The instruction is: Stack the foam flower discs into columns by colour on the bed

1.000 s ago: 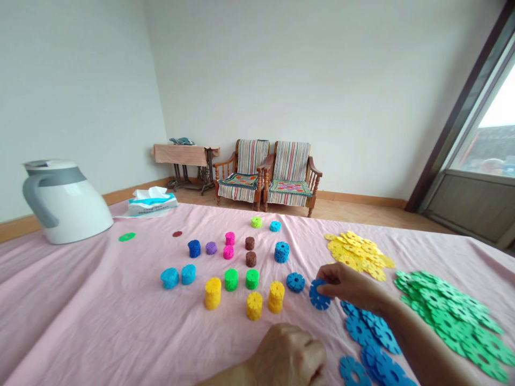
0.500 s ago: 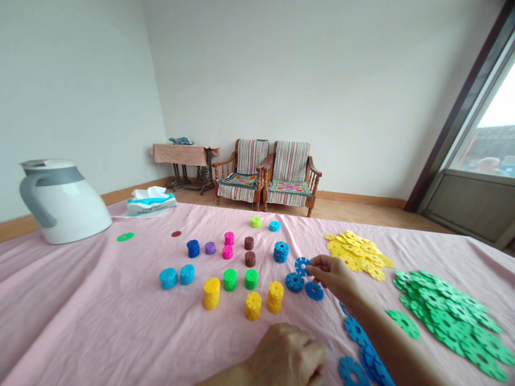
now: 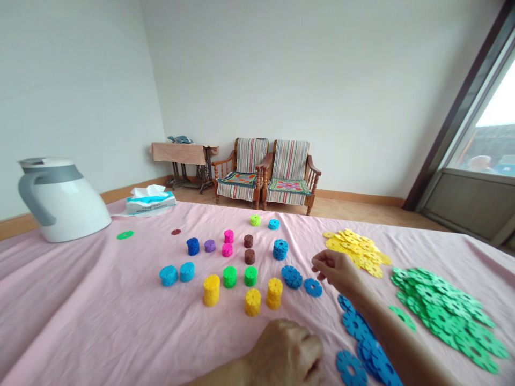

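Observation:
My right hand [image 3: 332, 268] hovers over the cloth, its fingers loosely curled and slightly apart with nothing between them. Just left of it lie a few overlapping blue notched discs [image 3: 292, 276] and a single blue disc [image 3: 313, 287]. My left hand [image 3: 287, 351] rests on the cloth at the front, curled into a loose fist, and no object shows in it. Beyond it stand short stacks of discs, among them a yellow stack [image 3: 274, 293], a green stack [image 3: 250, 276] and a blue stack [image 3: 280, 249]. Loose blue discs [image 3: 356, 324] lie partly behind my right forearm.
To the right spread a yellow disc pile [image 3: 358, 249] and a green disc pile [image 3: 446, 311]. A white jug [image 3: 76, 209] and a tissue box [image 3: 151, 201] stand at the left on the pink cloth [image 3: 100, 300]. Two wooden chairs [image 3: 292, 185] are behind.
The blue disc that my right hand held has been let go and now lies overlapping the disc on the cloth. My right hand has drawn slightly right; the left has hardly moved.

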{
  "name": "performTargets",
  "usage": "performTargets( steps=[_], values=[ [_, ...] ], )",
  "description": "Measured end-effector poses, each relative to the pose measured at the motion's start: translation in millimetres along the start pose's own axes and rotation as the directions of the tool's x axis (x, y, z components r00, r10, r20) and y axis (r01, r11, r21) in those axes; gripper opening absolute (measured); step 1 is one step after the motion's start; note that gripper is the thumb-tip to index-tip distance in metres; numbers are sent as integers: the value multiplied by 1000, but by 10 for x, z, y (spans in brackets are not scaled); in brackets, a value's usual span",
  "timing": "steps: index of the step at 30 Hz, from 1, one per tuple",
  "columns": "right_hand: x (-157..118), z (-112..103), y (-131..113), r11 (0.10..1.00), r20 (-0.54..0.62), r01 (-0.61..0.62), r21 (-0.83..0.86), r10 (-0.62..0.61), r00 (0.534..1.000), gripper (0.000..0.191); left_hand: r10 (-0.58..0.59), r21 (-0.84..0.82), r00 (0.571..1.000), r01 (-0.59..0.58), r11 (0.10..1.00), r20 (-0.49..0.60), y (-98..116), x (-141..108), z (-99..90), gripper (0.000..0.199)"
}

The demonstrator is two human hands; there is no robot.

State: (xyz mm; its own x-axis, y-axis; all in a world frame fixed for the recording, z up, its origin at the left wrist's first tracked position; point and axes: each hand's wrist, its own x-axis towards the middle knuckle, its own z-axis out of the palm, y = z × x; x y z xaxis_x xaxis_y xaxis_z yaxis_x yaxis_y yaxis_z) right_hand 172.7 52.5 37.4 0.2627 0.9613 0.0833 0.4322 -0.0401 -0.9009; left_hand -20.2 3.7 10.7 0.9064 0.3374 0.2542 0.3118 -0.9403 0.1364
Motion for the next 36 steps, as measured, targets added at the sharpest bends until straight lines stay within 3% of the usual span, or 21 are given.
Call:
performTargets(
  steps=[7,11,13,15,19,22,25,28,32,34,36],
  values=[
    [-163,-507,137,968,-193,133,-213,-175,965,36,-54,-115,996,45,992,-76,87,-29,-114,13],
    [-156,-763,391,984,-421,87,-156,-146,895,50,112,-94,992,-118,989,-60,189,104,-200,29],
    [-135,-857,538,988,-521,65,-137,-128,844,53,204,-43,977,-207,977,-64,249,233,-155,31],
    [-124,-924,671,989,-547,47,-138,-116,829,54,265,5,961,-266,964,-79,315,391,-48,25],
    [-166,-989,794,976,-449,7,-215,-105,887,45,338,49,940,-336,941,-42,455,713,212,25],
    [-223,-985,750,966,-435,-10,-259,-107,894,42,344,57,939,-343,937,3,506,863,310,21],
    [-246,-963,668,965,-418,3,-261,-116,901,39,327,37,945,-326,945,-22,453,876,285,29],
    [-235,-991,616,964,-347,18,-265,-113,931,36,225,-15,971,-226,974,-78,330,788,180,34],
    [-282,-1173,605,910,-3,124,-395,-136,991,15,30,-104,996,-38,994,-81,207,671,56,26],
    [-358,-1272,601,874,191,207,-440,-134,972,12,-37,-131,995,24,991,-96,192,649,33,22],
    [-443,-1323,581,853,322,256,-455,-110,940,23,-69,-151,992,52,987,-108,198,647,29,23]
  ],
)
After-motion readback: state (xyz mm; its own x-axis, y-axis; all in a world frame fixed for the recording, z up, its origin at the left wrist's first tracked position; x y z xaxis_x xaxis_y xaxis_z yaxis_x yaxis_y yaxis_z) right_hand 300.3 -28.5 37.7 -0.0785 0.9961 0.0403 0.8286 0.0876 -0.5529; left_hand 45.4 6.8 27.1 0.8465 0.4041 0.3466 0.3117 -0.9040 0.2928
